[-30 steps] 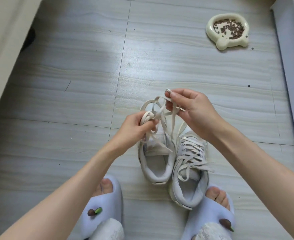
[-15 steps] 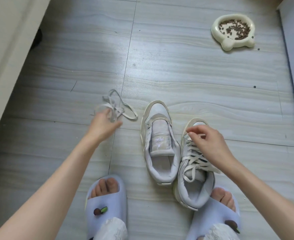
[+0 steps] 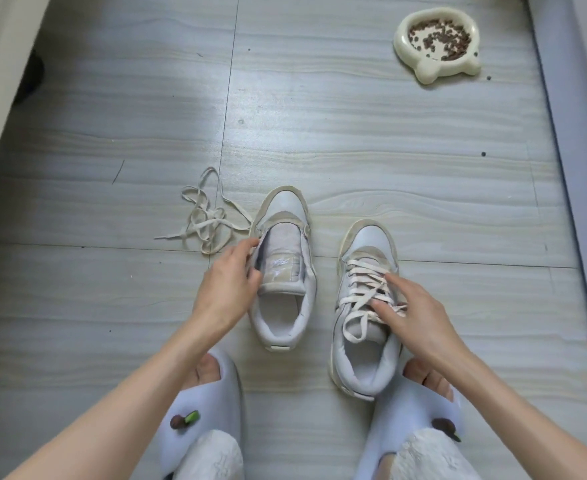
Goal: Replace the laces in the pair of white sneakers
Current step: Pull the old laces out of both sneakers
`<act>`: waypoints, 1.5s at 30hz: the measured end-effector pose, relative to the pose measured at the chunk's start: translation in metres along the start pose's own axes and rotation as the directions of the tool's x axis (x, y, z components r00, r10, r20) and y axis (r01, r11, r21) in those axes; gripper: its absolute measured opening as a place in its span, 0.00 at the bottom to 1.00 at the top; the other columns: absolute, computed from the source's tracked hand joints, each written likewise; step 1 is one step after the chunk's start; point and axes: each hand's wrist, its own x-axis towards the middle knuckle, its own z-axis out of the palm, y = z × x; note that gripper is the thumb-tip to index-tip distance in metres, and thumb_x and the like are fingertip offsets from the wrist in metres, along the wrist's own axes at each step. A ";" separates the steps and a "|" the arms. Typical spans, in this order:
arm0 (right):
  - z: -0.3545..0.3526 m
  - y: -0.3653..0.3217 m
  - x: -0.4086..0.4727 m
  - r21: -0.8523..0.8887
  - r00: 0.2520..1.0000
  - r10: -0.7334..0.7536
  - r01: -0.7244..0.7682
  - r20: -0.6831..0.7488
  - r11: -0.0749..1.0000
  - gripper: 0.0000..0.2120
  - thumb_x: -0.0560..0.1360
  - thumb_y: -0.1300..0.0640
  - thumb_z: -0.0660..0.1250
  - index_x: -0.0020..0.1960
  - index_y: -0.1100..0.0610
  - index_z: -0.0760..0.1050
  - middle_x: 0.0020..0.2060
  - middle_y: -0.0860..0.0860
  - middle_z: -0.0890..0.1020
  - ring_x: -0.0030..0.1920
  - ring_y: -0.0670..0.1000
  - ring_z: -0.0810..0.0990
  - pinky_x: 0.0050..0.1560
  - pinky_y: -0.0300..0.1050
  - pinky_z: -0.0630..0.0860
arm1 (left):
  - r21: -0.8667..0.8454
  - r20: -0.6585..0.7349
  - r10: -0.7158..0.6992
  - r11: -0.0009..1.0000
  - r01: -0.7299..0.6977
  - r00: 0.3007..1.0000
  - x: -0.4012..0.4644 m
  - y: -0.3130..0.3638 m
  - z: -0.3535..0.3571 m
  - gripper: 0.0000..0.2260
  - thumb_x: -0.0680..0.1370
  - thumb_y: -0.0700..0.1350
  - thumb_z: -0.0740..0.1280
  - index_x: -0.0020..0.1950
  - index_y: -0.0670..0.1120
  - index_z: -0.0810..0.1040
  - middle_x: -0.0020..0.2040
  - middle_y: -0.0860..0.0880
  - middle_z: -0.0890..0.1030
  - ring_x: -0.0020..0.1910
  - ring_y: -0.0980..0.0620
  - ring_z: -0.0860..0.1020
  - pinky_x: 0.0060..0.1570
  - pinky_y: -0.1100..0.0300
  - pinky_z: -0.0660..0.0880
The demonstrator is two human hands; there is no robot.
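Looking down from head height, the view showed a person's two feet in pale lilac slides [image 3: 200, 408] at the near edge, each slide carrying a small decorative charm. Both bare forearms reached forward from the lower corners toward two white sneakers standing on the grey tiled floor [image 3: 389, 133], toes pointing away.

The left hand [image 3: 228, 285] was bent at the wrist over the left sneaker [image 3: 283, 271], which had no lace. Its thumb and fingers were curled round the shoe's left side wall beside the raised tongue, gripping that edge. The right hand [image 3: 415, 311] lay over the right sneaker [image 3: 366, 306], palm down, with its fingers spread and nearly straight, the fingertips resting on the crossed cream lace [image 3: 361, 289]; it clasped nothing. That sneaker was laced, with its loose ends lying over the tongue. The two shoes stood apart, side by side.

Just beyond the left hand, a removed lace [image 3: 205, 220] lay in a loose tangle on the floor, one loop reaching close to the left sneaker's toe.

Farther off, at the upper right, sat a cream pet bowl [image 3: 423, 69] holding brown kibble, near a grey wall edge.
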 end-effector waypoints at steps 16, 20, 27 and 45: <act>-0.003 -0.007 -0.007 0.385 0.990 0.054 0.001 -0.132 0.923 0.05 0.72 0.61 0.69 0.41 0.52 0.76 0.40 0.49 0.80 0.38 0.42 0.74 0.39 0.28 0.67 | 0.216 0.030 0.507 0.838 -0.501 0.861 -0.024 0.061 0.031 0.12 0.74 0.45 0.61 0.54 0.47 0.80 0.51 0.47 0.78 0.51 0.45 0.69 0.45 0.49 0.69; -0.007 -0.012 -0.003 0.357 0.998 0.052 -0.039 -0.025 0.933 0.09 0.72 0.62 0.67 0.38 0.50 0.73 0.35 0.46 0.76 0.36 0.44 0.72 0.39 0.37 0.68 | 0.286 0.344 0.512 0.741 -0.608 0.787 -0.014 0.070 0.029 0.22 0.72 0.36 0.62 0.64 0.50 0.74 0.63 0.47 0.71 0.58 0.43 0.68 0.54 0.51 0.66; -0.020 -0.004 -0.008 0.605 0.990 0.103 -0.143 0.100 0.783 0.08 0.73 0.63 0.68 0.39 0.51 0.78 0.33 0.49 0.78 0.34 0.46 0.74 0.38 0.39 0.72 | 0.228 0.229 0.553 0.770 -0.596 0.801 -0.008 0.063 0.023 0.06 0.77 0.43 0.65 0.50 0.42 0.77 0.46 0.44 0.73 0.46 0.45 0.73 0.37 0.55 0.69; -0.062 0.039 0.017 0.973 0.834 0.508 -0.228 0.217 -0.041 0.10 0.80 0.66 0.52 0.42 0.57 0.66 0.35 0.52 0.75 0.26 0.46 0.79 0.24 0.33 0.68 | -0.138 -0.234 -0.021 0.990 -0.012 0.972 0.019 0.016 -0.018 0.05 0.78 0.39 0.61 0.49 0.40 0.76 0.43 0.45 0.77 0.45 0.45 0.75 0.49 0.57 0.68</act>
